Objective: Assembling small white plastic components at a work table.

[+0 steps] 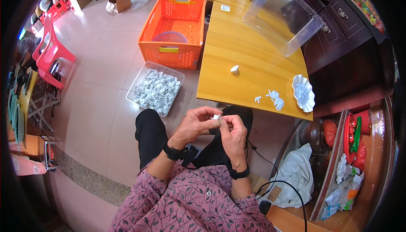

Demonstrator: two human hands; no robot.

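Above my lap, my left hand (193, 124) pinches a small white plastic part (216, 117) between thumb and fingertips. My right hand (234, 133) meets it from the other side, its fingers closed at the same part, which they partly cover. On the yellow wooden table (237, 33) ahead lies a single white round piece with a short stem (234, 69). Nearer the front edge is a loose heap of tiny pale plastic pieces (275, 100). A white scalloped dish (311, 92) beside it holds more of them. Left of the table, a transparent tub (131, 94) full of white round pieces sits low.
An orange crate (169, 53) with a purple basket (170, 37) inside stands beyond the tub. A large transparent box (275, 20) lies on the table's far right. At right are a dark cabinet (347, 41) and a shelf with bags. A black cable (292, 185) loops nearby.
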